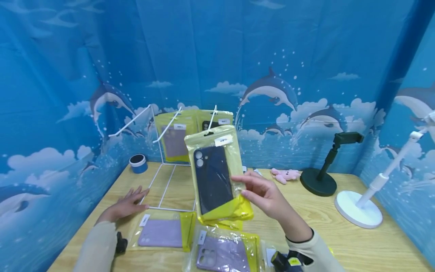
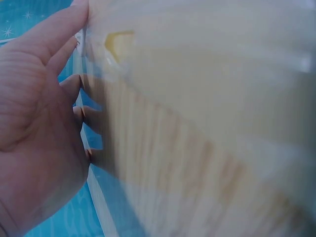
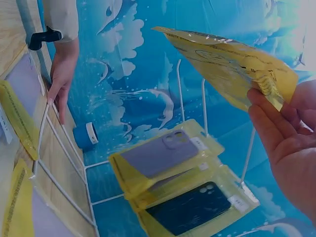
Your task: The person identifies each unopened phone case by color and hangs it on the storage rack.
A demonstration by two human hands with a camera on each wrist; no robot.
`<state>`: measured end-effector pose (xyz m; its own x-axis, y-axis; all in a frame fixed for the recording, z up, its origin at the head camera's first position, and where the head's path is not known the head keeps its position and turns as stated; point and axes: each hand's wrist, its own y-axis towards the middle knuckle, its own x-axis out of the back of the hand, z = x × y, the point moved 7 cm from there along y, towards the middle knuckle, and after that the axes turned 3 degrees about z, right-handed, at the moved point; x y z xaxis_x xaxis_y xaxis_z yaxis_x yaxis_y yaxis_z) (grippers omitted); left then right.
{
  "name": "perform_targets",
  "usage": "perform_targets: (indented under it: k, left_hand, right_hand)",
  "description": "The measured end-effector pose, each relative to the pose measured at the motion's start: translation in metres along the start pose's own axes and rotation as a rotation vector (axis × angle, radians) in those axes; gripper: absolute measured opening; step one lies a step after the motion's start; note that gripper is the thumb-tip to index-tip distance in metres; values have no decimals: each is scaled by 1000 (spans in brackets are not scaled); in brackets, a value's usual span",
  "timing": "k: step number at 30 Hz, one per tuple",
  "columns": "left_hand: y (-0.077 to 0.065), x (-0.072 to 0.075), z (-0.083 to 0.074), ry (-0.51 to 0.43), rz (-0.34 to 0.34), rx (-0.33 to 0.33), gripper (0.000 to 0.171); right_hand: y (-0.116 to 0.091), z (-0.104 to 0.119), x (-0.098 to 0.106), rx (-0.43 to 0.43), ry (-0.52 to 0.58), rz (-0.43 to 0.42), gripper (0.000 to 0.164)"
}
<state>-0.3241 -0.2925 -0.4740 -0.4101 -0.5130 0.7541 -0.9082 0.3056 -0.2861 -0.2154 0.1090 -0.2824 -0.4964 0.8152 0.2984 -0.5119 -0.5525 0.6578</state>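
Observation:
My right hand (image 1: 263,192) pinches the lower right edge of a yellow-backed clear packet (image 1: 214,177) with a dark phone case inside. The packet's top hole overlaps the front end of a white hook (image 1: 212,117) in the head view. In the right wrist view, thumb and fingers grip the packet's yellow foil end (image 3: 266,74). My left hand (image 1: 127,204) rests on the table with fingers spread, at the front left corner of the white wire rack (image 1: 163,207). Packets with a purple case (image 3: 165,153) and a dark case (image 3: 195,207) hang from the rack behind.
Two packets with purple phone cases, a left one (image 1: 161,232) and a right one (image 1: 222,253), lie in front of the rack. A blue jar (image 1: 138,164), pink plush toy (image 1: 285,175), black stand (image 1: 319,181) and white stand (image 1: 358,209) stand around the wooden table.

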Motion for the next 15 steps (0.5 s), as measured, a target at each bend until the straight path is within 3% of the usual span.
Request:
perform_targets:
  k: [7,15]
  left_hand:
    - [-1,-1,-3,-6,6,-16,77]
    - [-2,0,-1,-32,8,-50,75]
  right_hand:
    - [4,-24,8,-128,83,-42,37]
    - [19,-70,35,-412,5,-238,37]
